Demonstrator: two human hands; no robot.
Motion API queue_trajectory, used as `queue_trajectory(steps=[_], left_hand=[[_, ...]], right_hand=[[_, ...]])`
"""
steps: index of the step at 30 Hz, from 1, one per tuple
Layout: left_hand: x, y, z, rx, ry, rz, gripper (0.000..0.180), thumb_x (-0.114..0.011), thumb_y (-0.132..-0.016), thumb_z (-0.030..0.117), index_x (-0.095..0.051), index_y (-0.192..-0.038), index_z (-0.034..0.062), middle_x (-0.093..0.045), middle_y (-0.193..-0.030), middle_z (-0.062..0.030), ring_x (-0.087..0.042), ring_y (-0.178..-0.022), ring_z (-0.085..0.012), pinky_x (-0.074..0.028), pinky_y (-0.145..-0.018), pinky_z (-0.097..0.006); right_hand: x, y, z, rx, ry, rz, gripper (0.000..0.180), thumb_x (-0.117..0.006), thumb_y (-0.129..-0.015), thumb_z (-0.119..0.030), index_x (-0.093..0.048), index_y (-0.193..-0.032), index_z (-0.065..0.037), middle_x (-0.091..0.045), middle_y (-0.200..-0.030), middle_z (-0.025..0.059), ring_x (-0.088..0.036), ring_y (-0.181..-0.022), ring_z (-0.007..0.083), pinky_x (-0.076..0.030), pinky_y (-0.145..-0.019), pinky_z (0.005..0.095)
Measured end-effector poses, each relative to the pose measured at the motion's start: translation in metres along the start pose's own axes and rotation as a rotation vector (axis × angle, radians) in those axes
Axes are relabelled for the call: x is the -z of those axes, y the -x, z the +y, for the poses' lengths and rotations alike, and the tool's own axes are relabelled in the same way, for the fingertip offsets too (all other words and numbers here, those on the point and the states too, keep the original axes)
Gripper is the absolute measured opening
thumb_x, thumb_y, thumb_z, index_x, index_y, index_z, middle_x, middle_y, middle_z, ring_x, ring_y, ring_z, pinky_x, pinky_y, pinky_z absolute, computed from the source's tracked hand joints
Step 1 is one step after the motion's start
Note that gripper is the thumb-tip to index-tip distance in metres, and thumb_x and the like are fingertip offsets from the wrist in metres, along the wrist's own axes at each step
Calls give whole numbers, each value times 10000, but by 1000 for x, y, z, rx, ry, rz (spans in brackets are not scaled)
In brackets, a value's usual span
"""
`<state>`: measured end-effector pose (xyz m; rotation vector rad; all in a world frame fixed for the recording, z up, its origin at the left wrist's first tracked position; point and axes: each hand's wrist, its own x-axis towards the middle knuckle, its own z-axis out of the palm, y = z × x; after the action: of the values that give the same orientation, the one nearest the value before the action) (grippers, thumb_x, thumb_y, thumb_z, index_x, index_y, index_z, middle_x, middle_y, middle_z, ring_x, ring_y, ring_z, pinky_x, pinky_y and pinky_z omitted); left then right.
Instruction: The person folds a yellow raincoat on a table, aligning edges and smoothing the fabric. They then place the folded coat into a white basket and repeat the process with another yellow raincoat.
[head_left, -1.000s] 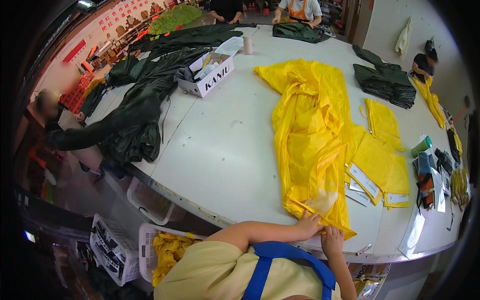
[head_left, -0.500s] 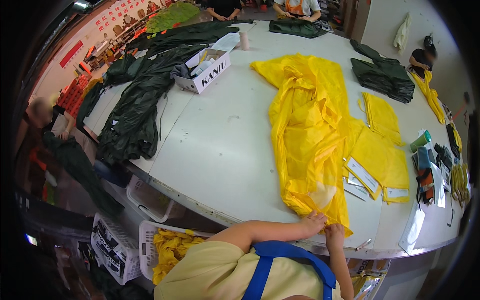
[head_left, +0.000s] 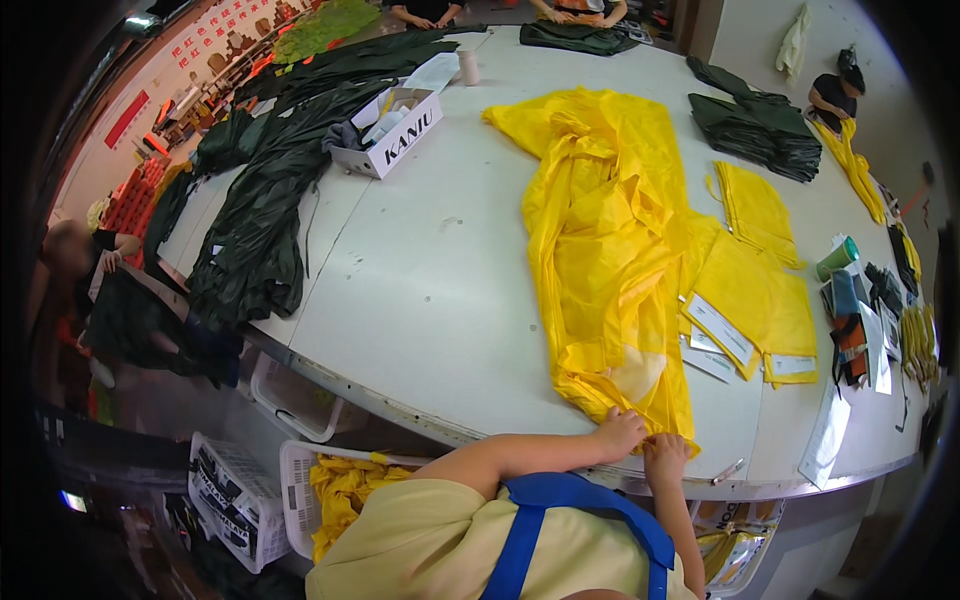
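Observation:
A long yellow garment [head_left: 600,240] of thin, shiny fabric lies bunched on the table, its lower end at the near edge. My left hand [head_left: 621,434] is closed on the hem, its fingers pinching the cloth. Right beside it, my right hand [head_left: 665,460] grips the same hem close to the garment's near right corner. The fingertips of both hands are partly hidden in the folds. Flat yellow pouches [head_left: 745,290] with white labels lie against the garment's right side.
The white table [head_left: 430,330] carries dark green garments [head_left: 250,230] at left, a white box [head_left: 388,138] of small items, and a dark green stack [head_left: 755,135] at far right. A pen [head_left: 728,471] lies near the front edge. Baskets [head_left: 290,490] stand below. Several co-workers sit around.
Both hands stay on the hem with only small finger shifts. The whole view has tilted slightly, so the table sits higher. At left, a co-worker has lifted and spread a dark green cloth.

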<state>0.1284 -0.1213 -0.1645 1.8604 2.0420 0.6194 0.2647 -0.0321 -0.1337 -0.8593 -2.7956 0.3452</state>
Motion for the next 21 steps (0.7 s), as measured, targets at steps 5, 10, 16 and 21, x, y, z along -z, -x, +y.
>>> queue_trajectory(steps=[5,10,16,21], left_hand=[[-7,-1,-7,-16,21,125,165,-530,-798,175,-616,-936,146,-563,-972,-43,-511,-960,-246,-339,-786,-445],[11,-5,3,103,47,100,160,-595,-756,245,-632,-892,169,-596,-918,-16,-520,-940,-233,-332,-770,-441],[9,-4,5,143,124,100,120,-579,-790,269,-658,-792,179,-637,-829,2,-544,-913,-234,-316,-734,-473],[17,-3,7,165,137,48,126,-565,-809,266,-654,-777,182,-644,-761,-2,-561,-883,-231,-317,-720,-477]], right_hand=[[0,-3,-1,-92,-78,-3,111,-664,-723,-161,-602,-788,-97,-602,-798,72,-537,-875,278,-365,-793,410],[8,-9,-17,-156,-135,6,103,-648,-745,-159,-588,-777,-83,-596,-820,93,-535,-875,293,-367,-793,420],[0,-4,-5,-145,-422,35,110,-650,-748,-129,-589,-813,-65,-589,-865,112,-533,-873,320,-401,-780,418],[3,1,0,-46,-241,16,154,-680,-723,-117,-604,-844,-60,-582,-899,110,-534,-889,315,-413,-798,415]])
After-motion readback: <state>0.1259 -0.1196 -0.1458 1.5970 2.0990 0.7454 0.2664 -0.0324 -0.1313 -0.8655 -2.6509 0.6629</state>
